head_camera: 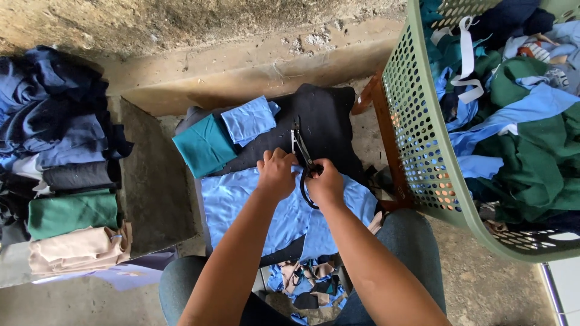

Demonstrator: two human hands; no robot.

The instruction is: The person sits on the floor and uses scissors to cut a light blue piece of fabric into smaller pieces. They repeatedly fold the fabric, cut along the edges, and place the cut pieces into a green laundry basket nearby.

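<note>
Scraps (308, 284) are seen piled between the knees. Just above, light blue cloth (241, 205) is spread over a black cushion (326, 121). Scissors (302, 154) are gripped by the right hand (326, 184), clenched through the handles, while the cloth edge is pinched in the left hand (277, 174). Green basket (417, 133) is parked right beside.

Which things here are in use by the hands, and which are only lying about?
In use: scissors in right hand; light blue cloth under left hand.

Lying about: green basket, folded pile, teal piece, scraps.
</note>
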